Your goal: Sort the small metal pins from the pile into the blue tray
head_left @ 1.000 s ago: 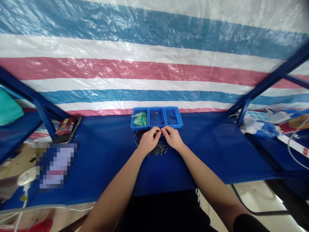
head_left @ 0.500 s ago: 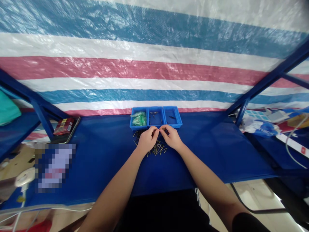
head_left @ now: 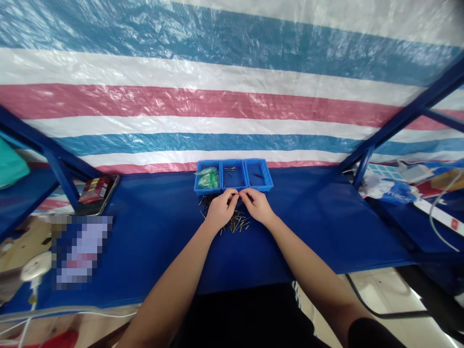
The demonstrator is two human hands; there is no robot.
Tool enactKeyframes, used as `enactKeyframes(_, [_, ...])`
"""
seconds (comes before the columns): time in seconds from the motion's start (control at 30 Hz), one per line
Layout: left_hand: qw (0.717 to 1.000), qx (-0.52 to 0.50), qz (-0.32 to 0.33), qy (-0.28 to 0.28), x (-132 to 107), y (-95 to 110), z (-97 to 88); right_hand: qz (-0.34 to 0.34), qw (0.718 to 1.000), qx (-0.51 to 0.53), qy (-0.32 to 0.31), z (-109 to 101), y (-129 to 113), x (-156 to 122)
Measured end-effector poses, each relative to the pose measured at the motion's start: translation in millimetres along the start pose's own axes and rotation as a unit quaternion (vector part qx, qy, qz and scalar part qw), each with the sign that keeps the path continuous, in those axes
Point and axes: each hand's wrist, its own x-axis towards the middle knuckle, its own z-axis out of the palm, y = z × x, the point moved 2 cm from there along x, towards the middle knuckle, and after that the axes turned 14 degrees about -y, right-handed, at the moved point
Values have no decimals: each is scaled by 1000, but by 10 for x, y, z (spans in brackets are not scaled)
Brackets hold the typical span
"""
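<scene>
My left hand (head_left: 221, 209) and my right hand (head_left: 256, 205) meet fingertip to fingertip just in front of three blue bins. Both are closed in a pinch, and whatever sits between the fingertips is too small to make out. Under and between them lies a pile of thin brass-coloured and dark pins (head_left: 235, 224). The left bin (head_left: 207, 191) holds green-and-clear plastic bags (head_left: 208, 179). In the middle bin (head_left: 235, 185) lie a few thin metal pieces (head_left: 229, 169). The right bin (head_left: 267, 184) has a few small dark pieces (head_left: 258, 175) in it.
The blue table (head_left: 155, 241) spreads out on both sides. At the left are a red box (head_left: 94, 189) on a dark tray, a blurred-out item (head_left: 81, 251) and a white round device (head_left: 36, 266). Plastic bags (head_left: 389, 189) lie at the right. A striped sheet (head_left: 232, 104) hangs behind, between blue frame posts.
My hands stay pinched together in almost the same place. The whole view has shifted very slightly; nothing else has visibly moved.
</scene>
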Motion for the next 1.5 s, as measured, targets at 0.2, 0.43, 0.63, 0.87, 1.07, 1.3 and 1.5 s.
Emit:
enactKeyframes(0.2, [999, 38, -14, 10, 9, -9, -20, -31, 999, 16, 23, 19, 8, 3])
enactKeyframes(0.43, [1000, -5, -7, 13, 2, 15, -11, 4, 1000, 15, 8, -7, -12, 6])
enactKeyframes(0.63, [1000, -2, 15, 5, -3, 21, 13, 16, 1000, -7, -1, -30, -29, 1])
enactKeyframes(0.87, [999, 26, 1, 25, 11, -28, -2, -14, 1000, 4, 23, 26, 16, 5])
enactKeyframes(1.07, [1000, -1, 3, 20, 5, -9, 19, -7, 1000, -10, 13, -14, -7, 4])
enactKeyframes(1.3, [1000, -3, 19, 9, -3, -9, 20, -3, 1000, -13, 4, -12, -22, -4])
enactKeyframes(1.5, [999, 20, 5, 26, 13, -31, -2, -22, 999, 2, 28, 20, 13, 0])
